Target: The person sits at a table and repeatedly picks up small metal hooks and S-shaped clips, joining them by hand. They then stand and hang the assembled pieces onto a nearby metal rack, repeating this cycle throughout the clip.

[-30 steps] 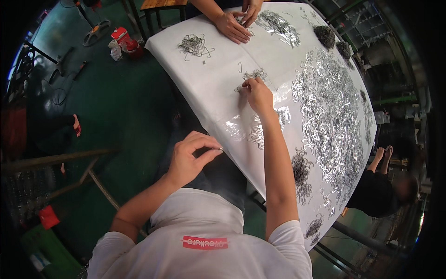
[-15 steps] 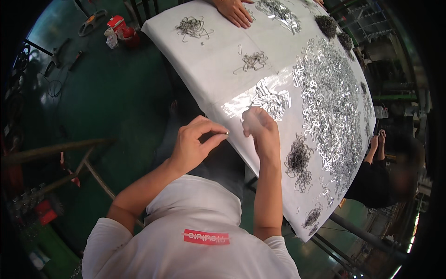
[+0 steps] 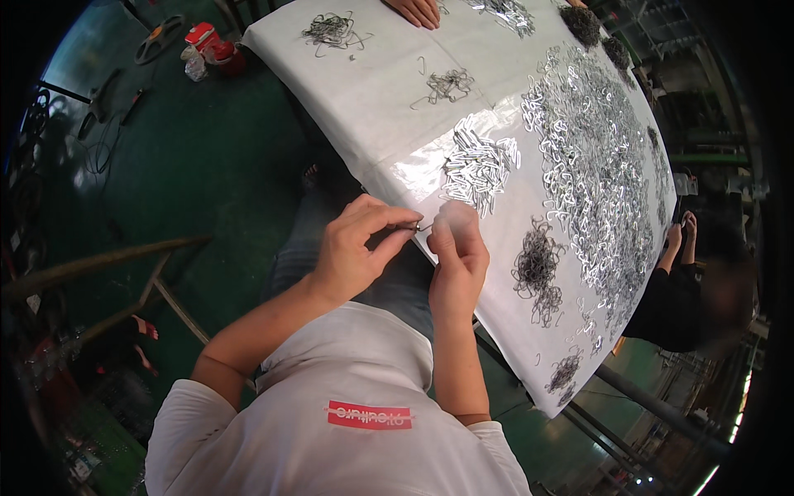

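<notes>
My left hand (image 3: 351, 244) is held just off the table's near edge, thumb and fingertips pinched on a small dark metal piece (image 3: 418, 226). Close against it on the right, my right hand (image 3: 459, 256) is closed, its fingers slightly blurred. A thin bent wire end shows between the two hands, running to the right fingertips; its full shape is hidden. Just beyond my right hand lies a pile of shiny flat metal clips (image 3: 480, 165). To the right of that hand is a tangled heap of dark wire hooks (image 3: 536, 273).
A white-covered table (image 3: 389, 91) carries a broad spread of silvery hooks (image 3: 591, 165) and smaller wire heaps (image 3: 449, 86). One co-worker's hand (image 3: 418, 11) rests at the far edge; another person (image 3: 682, 289) works at the right. A red container (image 3: 223, 56) stands on the floor.
My right hand has moved from beside the shiny clips toward my left hand. My left hand has shifted slightly right, and the fingertips of both are now close together at the metal piece.
</notes>
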{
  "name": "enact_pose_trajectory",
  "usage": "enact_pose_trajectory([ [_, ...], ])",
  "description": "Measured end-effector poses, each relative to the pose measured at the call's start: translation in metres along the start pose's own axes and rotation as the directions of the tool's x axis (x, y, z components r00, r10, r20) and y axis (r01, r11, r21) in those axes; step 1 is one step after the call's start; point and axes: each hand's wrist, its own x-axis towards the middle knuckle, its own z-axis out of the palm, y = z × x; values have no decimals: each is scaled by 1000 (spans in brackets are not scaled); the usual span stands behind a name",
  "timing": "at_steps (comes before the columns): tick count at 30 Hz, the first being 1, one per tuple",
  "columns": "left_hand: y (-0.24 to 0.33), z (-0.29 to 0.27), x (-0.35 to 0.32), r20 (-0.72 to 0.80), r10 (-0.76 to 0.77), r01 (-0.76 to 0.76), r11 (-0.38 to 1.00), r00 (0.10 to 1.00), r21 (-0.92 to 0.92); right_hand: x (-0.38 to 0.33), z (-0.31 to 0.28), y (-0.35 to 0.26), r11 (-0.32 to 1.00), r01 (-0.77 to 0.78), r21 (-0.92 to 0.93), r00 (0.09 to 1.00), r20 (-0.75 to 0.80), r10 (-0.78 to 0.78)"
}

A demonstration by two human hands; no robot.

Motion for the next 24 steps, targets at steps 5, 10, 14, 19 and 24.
enact_pose_trajectory([
  [5, -22, 9, 11, 7, 110, -110, 988, 994, 111, -14, -3, 4, 967, 243, -73, 967, -61, -247],
  [10, -65, 45, 51, 122, 256, -282, 899, 959, 334, -22, -15, 9, 970, 215, -116, 972, -72, -224],
  [14, -78, 83, 71, 266, 253, -346, 845, 930, 407, -25, -21, 14, 975, 200, -97, 974, -83, -209],
  [19, -82, 100, 84, 358, 183, -365, 752, 916, 548, -24, -24, 17, 955, 233, -182, 966, -66, -249],
  [24, -67, 75, 85, 337, 74, -219, 884, 938, 413, -24, -24, 21, 945, 235, -226, 964, -68, -256],
])
